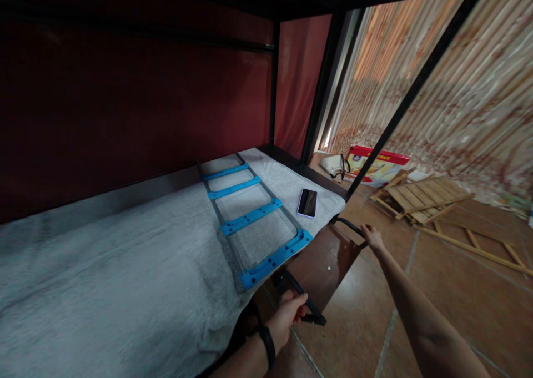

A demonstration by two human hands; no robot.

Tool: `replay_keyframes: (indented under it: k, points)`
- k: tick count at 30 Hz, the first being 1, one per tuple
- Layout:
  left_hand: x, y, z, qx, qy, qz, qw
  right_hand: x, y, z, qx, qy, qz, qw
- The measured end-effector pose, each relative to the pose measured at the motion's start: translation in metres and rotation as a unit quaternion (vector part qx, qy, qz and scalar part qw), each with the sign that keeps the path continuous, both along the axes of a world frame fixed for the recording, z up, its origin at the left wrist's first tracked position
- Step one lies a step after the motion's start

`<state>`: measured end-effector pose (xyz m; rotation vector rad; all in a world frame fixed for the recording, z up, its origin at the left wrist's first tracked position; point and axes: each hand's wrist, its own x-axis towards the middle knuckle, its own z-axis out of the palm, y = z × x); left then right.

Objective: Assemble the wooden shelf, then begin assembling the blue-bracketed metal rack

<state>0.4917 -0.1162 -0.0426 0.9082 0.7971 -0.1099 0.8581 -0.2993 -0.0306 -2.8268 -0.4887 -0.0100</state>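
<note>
Below the edge of the bed I hold a small folding table with a brown wood-grain top (328,264) and black looped legs. My left hand (292,307), with a dark band on its wrist, is closed around the near black leg (313,306). At the far side my right hand (372,238) grips the other black leg (348,224). Beside the table, on the grey blanket (158,267), lies a ladder-like frame (252,217) with dark rails and blue crosspieces. A phone (307,203) in a pale case rests to the right of this frame.
Dark bed posts and a slanting black bar (412,97) stand around the bed. On the tiled floor (400,306) are a folded wooden slatted piece (428,197), a red and yellow box (377,167) and a white bag (332,166). A patterned curtain (458,84) hangs behind.
</note>
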Motion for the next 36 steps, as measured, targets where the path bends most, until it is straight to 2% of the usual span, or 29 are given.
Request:
replay_keyframes:
  k: [12, 19, 27, 30, 36]
  points:
    - [-0.008, 0.002, -0.005, 0.000, 0.037, -0.002, 0.999, 0.000, -0.012, -0.013, -0.080, 0.030, -0.046, 0.995]
    - [-0.019, 0.008, -0.009, -0.010, 0.049, 0.003, 0.999, -0.005, -0.016, -0.014, -0.057, 0.046, -0.092, 0.993]
    - [-0.045, 0.024, -0.014, 0.020, 0.091, -0.026, 0.995, -0.014, -0.020, -0.016, -0.010, 0.062, -0.102, 0.993]
    - [-0.060, 0.030, -0.009, 0.031, 0.069, -0.029, 0.997, -0.014, -0.016, -0.017, 0.010, 0.065, -0.120, 0.991]
    - [-0.090, 0.040, 0.010, 0.056, 0.028, -0.062, 0.996, -0.020, -0.019, -0.021, 0.030, 0.062, -0.127, 0.989]
